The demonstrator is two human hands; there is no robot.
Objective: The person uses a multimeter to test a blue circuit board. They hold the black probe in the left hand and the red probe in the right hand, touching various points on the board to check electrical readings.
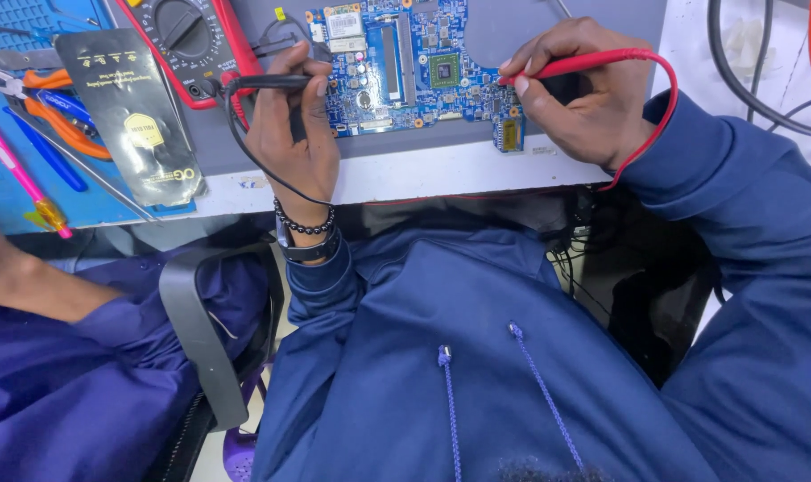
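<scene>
White along its near edge, the tabletop [441, 174] carries a grey mat on which the blue circuit board [405, 62] lies flat, its near edge close to the tabletop's lip and its small lower-right tab almost at the mat's border. My left hand [298, 125] is clenched around the black probe [272, 82], held level with its tip toward the board's left edge; its black lead loops down past the wrist. My right hand [584, 98] pinches the red probe [575, 64], its tip set against the board's right side, and the red lead [660, 116] arcs round the back of the hand and drops over the tabletop's edge. Just left of the black probe sits the red multimeter [187, 40], cut off by the frame's top. Farther left, a black packet [129, 112] lies on the blue mat [4, 192] beside orange-handled pliers [62, 120] and a pink tool [17, 170], crowding that side. Between my hands the board's middle is uncovered. Another person's arm [22, 281] enters at lower left, below the tabletop.
</scene>
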